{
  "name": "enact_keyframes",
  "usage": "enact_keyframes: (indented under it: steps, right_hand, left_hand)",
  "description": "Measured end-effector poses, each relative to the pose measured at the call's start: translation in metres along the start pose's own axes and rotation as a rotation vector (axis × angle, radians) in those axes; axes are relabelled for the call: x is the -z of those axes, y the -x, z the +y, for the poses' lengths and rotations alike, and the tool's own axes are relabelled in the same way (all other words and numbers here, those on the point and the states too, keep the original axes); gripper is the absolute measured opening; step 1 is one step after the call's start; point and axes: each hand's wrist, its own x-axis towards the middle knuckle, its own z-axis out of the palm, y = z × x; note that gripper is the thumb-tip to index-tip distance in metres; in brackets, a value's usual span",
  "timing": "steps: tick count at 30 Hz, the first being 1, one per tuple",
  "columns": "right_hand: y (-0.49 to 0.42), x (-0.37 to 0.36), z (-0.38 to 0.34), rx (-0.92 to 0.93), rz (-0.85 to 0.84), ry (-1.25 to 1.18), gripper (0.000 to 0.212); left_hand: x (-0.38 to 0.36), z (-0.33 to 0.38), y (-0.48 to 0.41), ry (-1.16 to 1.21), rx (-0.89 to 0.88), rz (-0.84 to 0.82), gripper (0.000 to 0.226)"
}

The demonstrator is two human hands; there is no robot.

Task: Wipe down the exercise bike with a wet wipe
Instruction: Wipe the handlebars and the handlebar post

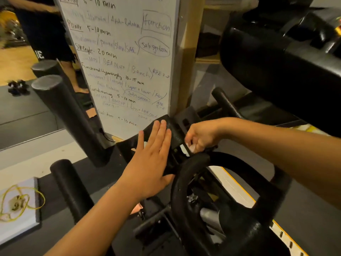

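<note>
While the left hand (pixel 150 159) lies flat, fingers straight, on a black plate (pixel 174 133) of the bike (pixel 258 228), the right hand (pixel 202 134) curls round the wipe (pixel 191 147), mostly hidden in the fist, just above the handlebar (pixel 181 183); the bike's lower frame is cut off.

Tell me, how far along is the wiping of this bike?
Somewhere in the middle, it seems. Nothing shows which parts are already wiped. Right now the right hand grips the wipe against the bracket beside the black plate, which the left hand steadies with flat fingers. Neither hand is on the handlebar loop or the padded grips, so those may remain.
</note>
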Motion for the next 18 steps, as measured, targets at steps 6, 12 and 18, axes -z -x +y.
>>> enact_keyframes:
  steps: [6, 12, 18]
  right_hand:
    - [-0.012, 0.007, -0.04, -0.137, -0.463, 0.781, 0.026]
    - [-0.023, 0.036, -0.025, -0.019, 0.571, 0.448, 0.015]
    - [0.015, -0.009, -0.004, -0.167, 0.15, 0.669, 0.015]
  left_hand:
    - [-0.012, -0.009, 0.002, 0.042, -0.04, 0.065, 0.109]
    - [-0.018, -0.012, 0.002, 0.086, -0.058, 0.12, 0.108]
    - [-0.018, -0.011, 0.0, 0.084, -0.055, 0.156, 0.11]
